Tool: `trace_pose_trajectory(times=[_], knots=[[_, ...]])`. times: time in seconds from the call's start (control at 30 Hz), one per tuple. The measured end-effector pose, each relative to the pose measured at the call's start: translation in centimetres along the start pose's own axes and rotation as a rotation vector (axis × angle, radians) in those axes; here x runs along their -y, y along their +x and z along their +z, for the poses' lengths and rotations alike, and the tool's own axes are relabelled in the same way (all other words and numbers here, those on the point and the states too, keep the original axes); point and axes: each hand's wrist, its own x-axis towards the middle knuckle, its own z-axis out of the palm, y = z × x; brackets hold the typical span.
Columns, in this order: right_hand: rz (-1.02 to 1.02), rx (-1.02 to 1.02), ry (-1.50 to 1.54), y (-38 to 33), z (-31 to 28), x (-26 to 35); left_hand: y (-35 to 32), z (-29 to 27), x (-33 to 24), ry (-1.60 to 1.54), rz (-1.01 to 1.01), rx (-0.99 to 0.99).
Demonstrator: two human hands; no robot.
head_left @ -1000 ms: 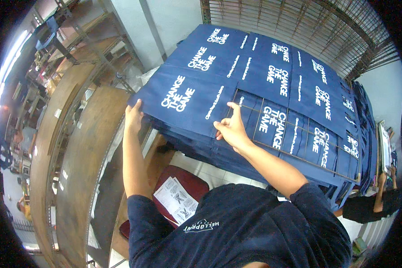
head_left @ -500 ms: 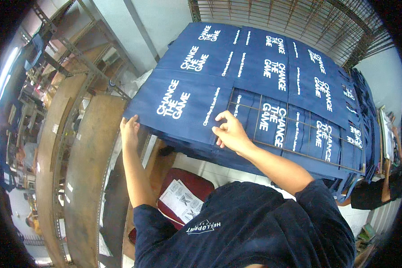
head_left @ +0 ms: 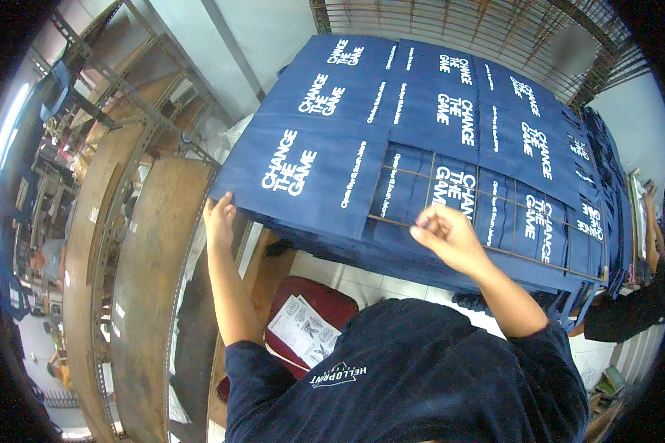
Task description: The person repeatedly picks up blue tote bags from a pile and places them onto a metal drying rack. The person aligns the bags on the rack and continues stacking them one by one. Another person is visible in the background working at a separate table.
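At the near left corner of a navy printed fabric panel (head_left: pixel 251 173), my left hand (head_left: pixel 220 215) pinches the panel's edge. This panel lies flat on a wire rack layer, with white lettering facing up. My right hand (head_left: pixel 451 238) hovers to its right, over the uncovered wire grid (head_left: pixel 432 177). Its fingers are curled in toward the thumb and nothing shows between them. Below the grid lies another navy printed panel (head_left: pixel 499 203). More navy panels (head_left: pixel 458 111) lie side by side behind and to the right, several of them overlapping.
Dark wooden shelves (head_left: pixel 155 273) on metal frames stand at the left. A maroon stool (head_left: pixel 288 295) with printed sheets (head_left: pixel 303 328) on it is below the rack. Raised wire racks (head_left: pixel 451 22) stand at the back. Another person's arm (head_left: pixel 652 229) is at the far right.
My right hand has moved right, away from the near left panel, and its fingers have curled in. My left hand stays at the panel's corner.
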Motion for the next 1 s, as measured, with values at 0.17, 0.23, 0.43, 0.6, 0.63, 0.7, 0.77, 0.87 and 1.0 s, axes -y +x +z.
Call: trace_pose_trajectory(times=[0.17, 0.23, 0.43, 0.6, 0.63, 0.7, 0.77, 0.87, 1.0], knots=[[0.211, -0.025, -0.604, -8.0, -5.3, 2.4, -1.3, -0.1, 1.2, 0.042, 0.002, -0.307], [0.370, -0.344, -0.773, -10.0, -7.3, 3.6, -1.7, -3.4, 5.0, 0.013, 0.068, -0.475], [0.192, -1.534, -0.890, -17.4, -18.0, -1.9, -9.0, -7.2, 24.3, 0.586, 0.202, -0.812], [-0.078, -1.919, -1.063, -25.3, -23.9, -9.0, -22.0, -6.5, 36.6, 1.168, -0.119, -0.212], [-0.188, -1.919, -0.981, -27.3, -25.1, -11.3, -23.9, -5.0, 35.9, 1.198, -0.260, -0.030], [-0.196, -1.900, -1.024, -29.0, -26.9, -14.7, -24.7, -10.8, 46.8, 1.309, -0.289, 0.104], [-0.168, -1.895, -1.246, -32.4, -28.2, -16.9, -23.5, -8.8, 49.3, 1.253, -0.136, 0.430], [-0.368, -1.663, -1.380, -35.0, -30.3, -19.3, -22.3, -3.6, 48.1, 1.184, -0.204, 0.750], [-0.050, -1.707, -0.952, -39.2, -31.4, -26.3, -23.4, 5.5, 40.2, 1.117, -0.045, 0.819]])
